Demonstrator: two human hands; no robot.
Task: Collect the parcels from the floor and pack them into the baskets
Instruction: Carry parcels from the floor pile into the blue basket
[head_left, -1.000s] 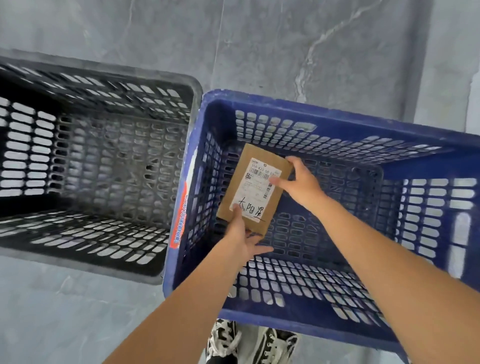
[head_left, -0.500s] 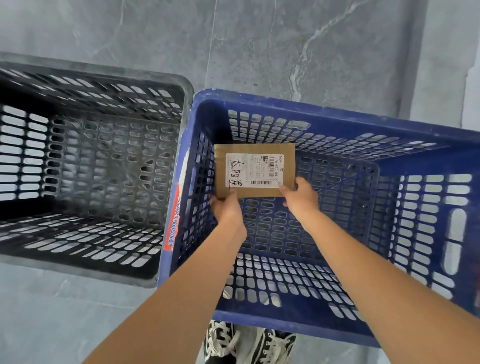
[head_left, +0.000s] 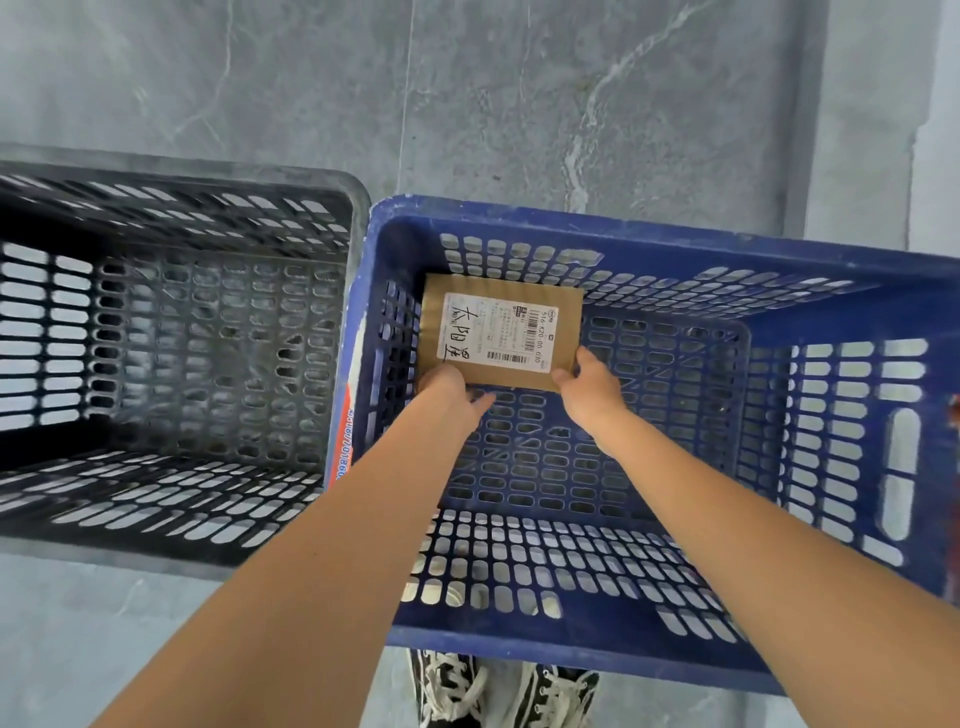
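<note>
Lowered since the earlier frame, the parcel (head_left: 501, 332) is pinched at its near corners by the left hand (head_left: 447, 392) and right hand (head_left: 589, 387), to lie flat in the blue basket's (head_left: 675, 239) far-left corner.

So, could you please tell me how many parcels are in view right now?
1. The parcel sits in the blue basket's far left corner, gripped by both hands. The black basket shows none; parcels on the floor outside the frame may be hidden.

parcel (head_left: 501, 332) in right basket's (head_left: 675, 241) far-left corner
</note>
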